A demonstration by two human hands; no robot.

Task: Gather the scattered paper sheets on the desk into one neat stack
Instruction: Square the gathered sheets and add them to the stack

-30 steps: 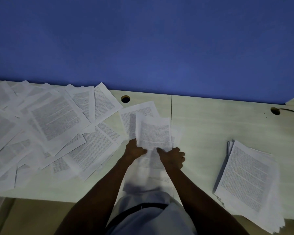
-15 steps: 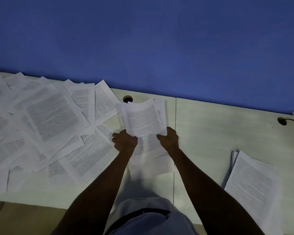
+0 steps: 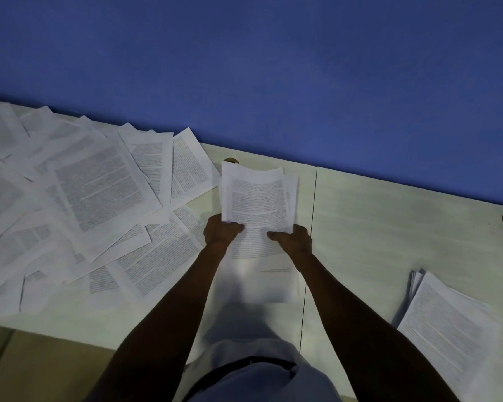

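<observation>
Head view: paper sheaf [image 3: 257,198] between both hands' [image 3: 222,231] [image 3: 295,238] closed grip, thumbs on top

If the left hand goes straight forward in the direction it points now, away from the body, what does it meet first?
Probably nothing on the desk itself. The left hand grips the held sheets, which lead the way. Ahead lies the cable hole, then the blue wall. Depth is unclear, so the wall is my guess.

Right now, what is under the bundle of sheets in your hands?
Under the held bundle lies the pale desk, and a cable hole peeks out at its top edge. Anything else beneath is covered.
</observation>
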